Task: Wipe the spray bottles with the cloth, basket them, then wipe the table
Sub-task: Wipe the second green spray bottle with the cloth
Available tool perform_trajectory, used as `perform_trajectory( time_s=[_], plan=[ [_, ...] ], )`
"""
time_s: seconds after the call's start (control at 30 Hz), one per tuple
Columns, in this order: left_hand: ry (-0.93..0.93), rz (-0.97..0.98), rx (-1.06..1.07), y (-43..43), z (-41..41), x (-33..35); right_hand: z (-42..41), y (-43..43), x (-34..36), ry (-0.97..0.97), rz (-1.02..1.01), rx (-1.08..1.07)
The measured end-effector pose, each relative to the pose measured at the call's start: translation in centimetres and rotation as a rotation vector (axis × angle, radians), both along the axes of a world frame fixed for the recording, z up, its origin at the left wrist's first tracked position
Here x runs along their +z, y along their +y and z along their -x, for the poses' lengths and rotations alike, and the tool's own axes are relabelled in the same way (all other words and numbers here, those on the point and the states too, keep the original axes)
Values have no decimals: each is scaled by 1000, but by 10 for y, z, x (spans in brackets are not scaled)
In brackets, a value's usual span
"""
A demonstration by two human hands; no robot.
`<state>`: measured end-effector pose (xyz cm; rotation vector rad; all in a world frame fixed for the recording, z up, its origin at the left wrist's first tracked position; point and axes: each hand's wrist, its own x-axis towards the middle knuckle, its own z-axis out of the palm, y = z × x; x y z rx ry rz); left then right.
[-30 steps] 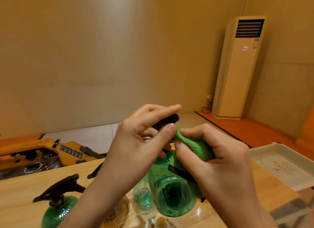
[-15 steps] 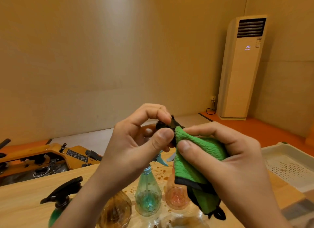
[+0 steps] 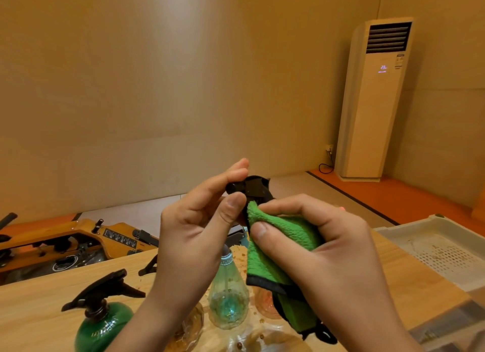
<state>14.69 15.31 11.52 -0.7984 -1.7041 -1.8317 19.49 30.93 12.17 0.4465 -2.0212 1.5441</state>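
Four spray bottles crowd the near middle of the counter (image 3: pixel 399 280): green spray bottle (image 3: pixel 102 322) at left, amber bottle (image 3: pixel 193 322), teal bottle (image 3: pixel 228 299), and pinkish bottle (image 3: pixel 263 305) half behind the cloth (image 3: pixel 278 236). Bare wood runs between them and the basket (image 3: pixel 446 252) at right

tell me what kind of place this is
Probably a sparse indoor work or test room: bare beige walls, a floor-standing air conditioner in the corner, and a wooden table holding spray bottles and a white perforated basket.
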Motion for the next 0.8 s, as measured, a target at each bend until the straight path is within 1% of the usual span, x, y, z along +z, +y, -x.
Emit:
perform_trajectory(
  time_s=[0.13,0.27,0.4,0.47,0.53,0.7,0.8],
  plan=[
    [-81,-31,10,-1,3,-9,3,0,-2,-38,-140,-15],
    [-113,-59,-49,0,8,-14,2,5,2,-35,-182,35],
    [-164,-77,-89,0,14,-19,14,25,14,59,-193,-28],
    [-187,-68,-114,0,18,-19,28,35,17,131,-270,-102],
    [-210,-76,-147,0,23,-19,43,40,15,158,-337,-144],
    [-240,-96,-194,-1,36,-18,61,39,10,235,-429,-168],
    [-222,-91,-216,-1,44,-16,65,40,8,285,-476,-200]
  ],
)
